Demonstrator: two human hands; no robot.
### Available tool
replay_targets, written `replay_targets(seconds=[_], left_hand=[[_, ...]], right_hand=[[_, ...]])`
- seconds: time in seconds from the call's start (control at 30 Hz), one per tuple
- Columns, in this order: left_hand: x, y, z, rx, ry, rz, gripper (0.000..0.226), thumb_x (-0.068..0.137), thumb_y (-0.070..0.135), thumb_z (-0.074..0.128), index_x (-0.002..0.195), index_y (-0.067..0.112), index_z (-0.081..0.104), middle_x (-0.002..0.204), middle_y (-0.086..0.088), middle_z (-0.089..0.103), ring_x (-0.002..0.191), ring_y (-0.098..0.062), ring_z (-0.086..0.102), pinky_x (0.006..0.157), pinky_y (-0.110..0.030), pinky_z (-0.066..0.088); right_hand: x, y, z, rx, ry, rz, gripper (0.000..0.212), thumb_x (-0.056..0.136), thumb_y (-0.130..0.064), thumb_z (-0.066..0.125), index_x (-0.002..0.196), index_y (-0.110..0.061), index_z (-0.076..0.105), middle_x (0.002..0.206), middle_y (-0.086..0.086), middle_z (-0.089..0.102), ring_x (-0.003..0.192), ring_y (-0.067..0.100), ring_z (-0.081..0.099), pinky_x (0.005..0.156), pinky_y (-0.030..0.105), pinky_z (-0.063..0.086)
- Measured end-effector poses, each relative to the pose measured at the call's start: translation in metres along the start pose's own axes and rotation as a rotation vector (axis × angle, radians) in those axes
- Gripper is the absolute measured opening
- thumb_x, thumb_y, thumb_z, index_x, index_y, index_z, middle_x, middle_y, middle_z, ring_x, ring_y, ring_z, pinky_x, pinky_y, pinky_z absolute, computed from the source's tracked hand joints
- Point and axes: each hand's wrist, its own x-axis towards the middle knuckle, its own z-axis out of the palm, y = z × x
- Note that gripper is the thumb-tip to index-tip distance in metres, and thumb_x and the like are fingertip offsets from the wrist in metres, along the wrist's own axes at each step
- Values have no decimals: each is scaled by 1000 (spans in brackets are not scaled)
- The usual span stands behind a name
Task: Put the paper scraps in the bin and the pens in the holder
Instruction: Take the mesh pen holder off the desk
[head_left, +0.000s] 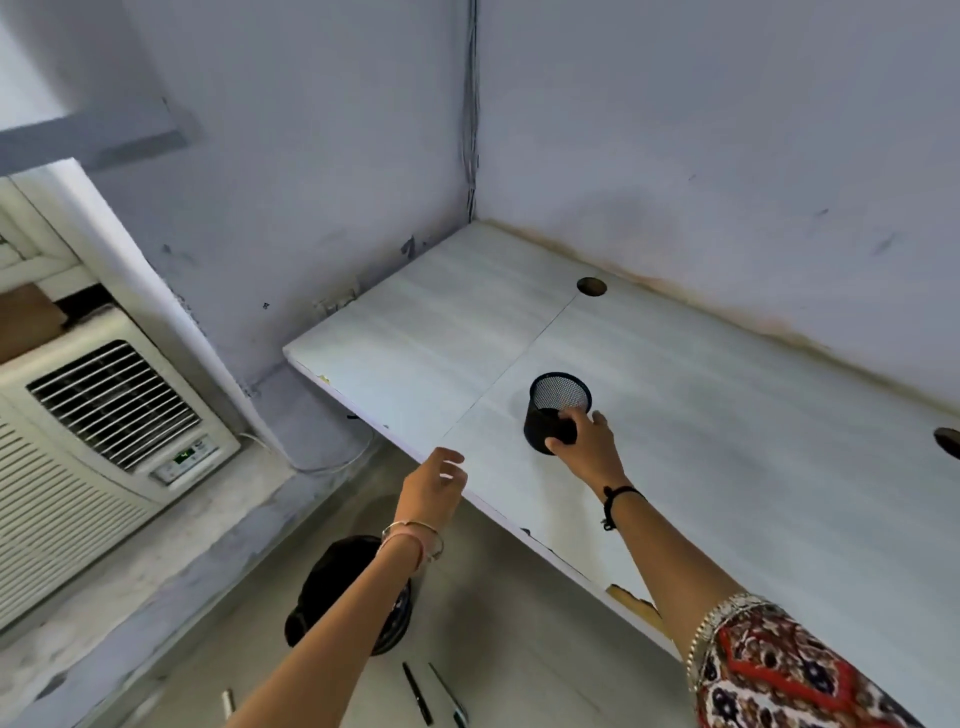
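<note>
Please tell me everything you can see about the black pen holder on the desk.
The pen holder is a small round cup of black wire mesh, as it looks, with a solid dark rim. It is on the pale desk near the front edge, tilted, its open mouth turned toward the camera. No pens show inside. The right hand grips its near side, fingers on the wall. The left hand does not touch it.

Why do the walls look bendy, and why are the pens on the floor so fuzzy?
Head view: the wide lens bends the walls; the pens near the bottom edge are smeared, probably by head motion; the mesh holder under the right hand stays fairly sharp.
</note>
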Motion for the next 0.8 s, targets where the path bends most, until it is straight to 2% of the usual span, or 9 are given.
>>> replay_targets(seconds=[0.07, 0.17, 0.23, 0.33, 0.47, 0.63, 0.8], left_hand=[[4, -6, -6, -7, 10, -21, 15, 89, 12, 50, 99, 18, 59, 93, -2, 65, 83, -19, 61, 72, -28, 52], [1, -14, -18, 7, 26, -44, 14, 89, 14, 52, 100, 18, 60, 95, 0, 65, 84, -18, 61, 83, -36, 54], [-5, -21, -26, 11, 38, -46, 16, 89, 14, 53, 103, 11, 62, 95, 0, 64, 86, -18, 60, 87, -39, 54], [-20, -36, -40, 0, 50, -42, 12, 88, 13, 54, 97, 15, 61, 92, -2, 64, 84, -19, 61, 86, -39, 54], [-56, -73, -66, -18, 47, -59, 11, 87, 13, 55, 94, 19, 59, 90, -3, 65, 86, -22, 63, 84, -39, 54], [-108, -138, -109, 25, 0, -57, 12, 87, 11, 54, 90, 22, 59, 93, -8, 71, 86, -24, 68, 82, -39, 55], [-157, -239, -139, -14, 27, -124, 12, 84, 11, 55, 88, 21, 60, 93, -12, 72, 88, -27, 68, 77, -36, 53]], right_hand=[[3, 1, 2, 47, 58, -26, 30, 85, -16, 64, 113, -7, 57, 127, 18, 47, 116, 33, 50, 89, 33, 44], [-2, -2, 6, 111, 117, -46, 18, 83, -16, 68, 95, -5, 62, 109, 15, 54, 100, 32, 57, 86, 43, 53], [-12, -6, 13, 87, 113, -93, 16, 82, -16, 70, 91, -5, 62, 108, 16, 56, 99, 30, 56, 88, 41, 50], [-36, -22, 27, 77, 83, -196, 15, 82, -18, 70, 90, -7, 62, 109, 12, 57, 97, 23, 53, 85, 31, 43], [-85, -44, 60, 89, 1, -300, 14, 81, -18, 72, 87, -9, 62, 108, 10, 58, 99, 23, 56, 85, 36, 48], [-164, -56, 112, 63, -76, -317, 14, 80, -19, 73, 84, -10, 63, 98, 0, 49, 88, 16, 50, 72, 23, 36], [-234, -34, 205, 101, -84, -241, 17, 76, -23, 77, 73, -23, 60, 103, 7, 56, 102, 29, 59, 82, 30, 45]])
